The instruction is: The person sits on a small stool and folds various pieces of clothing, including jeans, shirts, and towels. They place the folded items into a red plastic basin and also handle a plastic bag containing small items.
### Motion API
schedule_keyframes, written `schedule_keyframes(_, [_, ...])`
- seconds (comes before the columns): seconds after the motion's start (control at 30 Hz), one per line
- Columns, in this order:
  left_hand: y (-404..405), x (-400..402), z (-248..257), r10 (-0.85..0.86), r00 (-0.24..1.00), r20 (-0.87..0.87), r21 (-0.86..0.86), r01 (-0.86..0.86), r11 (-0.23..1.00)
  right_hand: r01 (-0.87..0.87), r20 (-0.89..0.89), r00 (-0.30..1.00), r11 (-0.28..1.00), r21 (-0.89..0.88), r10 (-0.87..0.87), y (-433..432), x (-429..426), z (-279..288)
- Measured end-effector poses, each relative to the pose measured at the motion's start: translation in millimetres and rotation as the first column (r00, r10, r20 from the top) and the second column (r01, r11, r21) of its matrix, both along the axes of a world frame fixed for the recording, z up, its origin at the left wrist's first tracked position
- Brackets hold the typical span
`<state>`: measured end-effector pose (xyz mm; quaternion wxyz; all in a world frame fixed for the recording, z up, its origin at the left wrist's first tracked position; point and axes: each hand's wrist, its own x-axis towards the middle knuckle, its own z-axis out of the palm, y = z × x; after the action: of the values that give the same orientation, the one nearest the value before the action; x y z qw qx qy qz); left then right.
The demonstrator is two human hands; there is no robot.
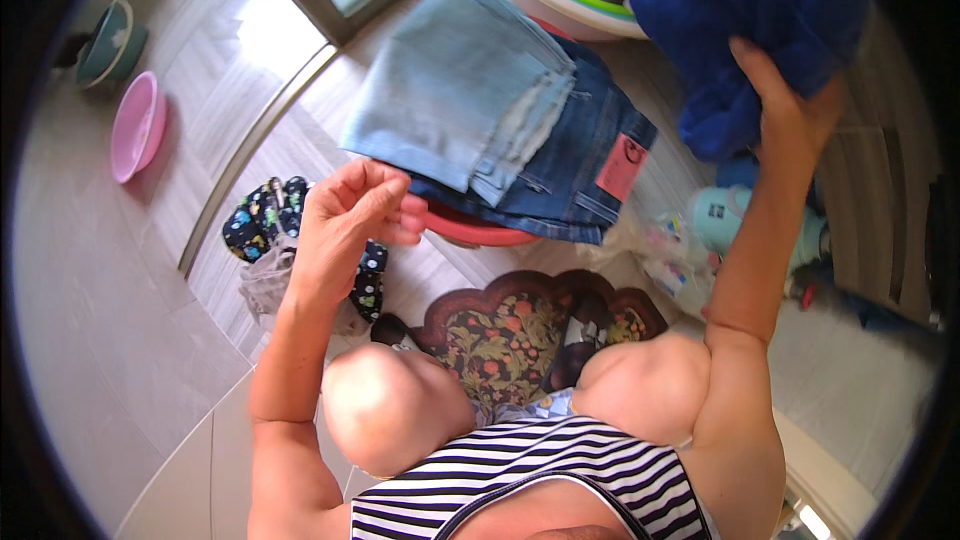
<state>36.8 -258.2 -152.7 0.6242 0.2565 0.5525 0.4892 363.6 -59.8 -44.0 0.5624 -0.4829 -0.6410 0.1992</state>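
Observation:
My right hand (pixel 799 101) is raised at the upper right and grips a bunched blue cloth (pixel 750 7). Beside the lower left corner of a folded light-blue denim garment (pixel 450 82), my left hand (pixel 364 206) hovers with curled fingers; whether it touches the denim I cannot tell. That garment lies on folded dark-blue jeans (pixel 570 142) with a pink patch. Both rest over a red basin (pixel 480 229), mostly hidden beneath them.
Nested basins (pixel 570 7) stand at the top. Patterned dark cloth (pixel 262 221) lies on the floor at left, a pink basin (pixel 139 127) farther off. A scalloped floral mat (pixel 502 337) is between my knees. Plastic bags (pixel 679 270) and a mint-green container (pixel 716 217) sit at right.

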Motion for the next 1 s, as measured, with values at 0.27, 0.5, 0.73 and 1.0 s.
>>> schedule_keyframes(0.27, [24,-19,-1,0.541,0.827,-0.156,0.496,-0.408,0.767,-0.403,0.777,0.427,0.867,-0.294,0.462,-49,-76,-27])
schedule_keyframes(0.5, [44,-22,-8,0.455,0.52,-0.723,0.614,0.182,0.768,-0.492,0.641,0.51,0.806,-0.328,0.573,-31,-79,-38])
schedule_keyframes(0.73, [114,-8,-23,0.289,0.062,-0.955,0.26,0.637,0.725,-0.577,0.747,0.423,0.788,-0.215,0.513,0,-114,-98])
schedule_keyframes(1.0, [142,4,-94,0.121,0.025,-0.992,0.102,0.717,0.69,-0.547,0.844,0.187,0.767,-0.336,0.503,5,-124,-167])
